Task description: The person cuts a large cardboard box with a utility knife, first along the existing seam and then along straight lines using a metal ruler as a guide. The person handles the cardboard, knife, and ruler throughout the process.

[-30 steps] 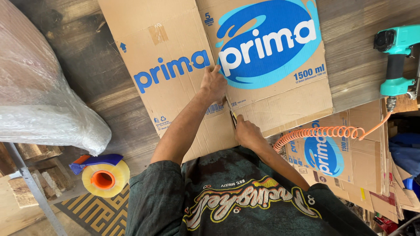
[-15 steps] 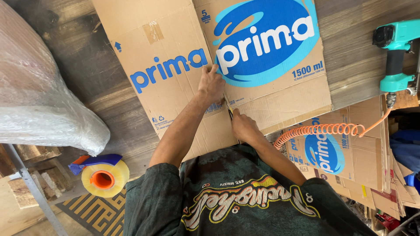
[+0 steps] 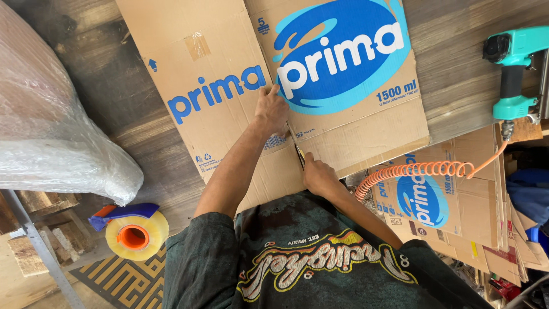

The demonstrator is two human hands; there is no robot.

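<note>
A flattened brown cardboard box (image 3: 217, 63) with blue printing lies on a dark wooden table (image 3: 131, 114). My left hand (image 3: 270, 110) presses flat on the cardboard beside the fold line. My right hand (image 3: 318, 174) is closed around a small utility knife (image 3: 299, 153) with a yellow body. The blade sits in the fold line near the cardboard's near edge, just below my left hand.
A teal pneumatic nail gun (image 3: 513, 68) lies at the table's right edge, with an orange coiled hose (image 3: 412, 171) trailing left. More flattened cartons (image 3: 452, 206) are stacked lower right. A bundle in bubble wrap (image 3: 51, 114) fills the left. A yellow tape dispenser (image 3: 134, 229) sits lower left.
My right hand with the knife has shifted slightly along the fold line toward me. My left hand stays pressed on the cardboard. The view has drifted a little.
</note>
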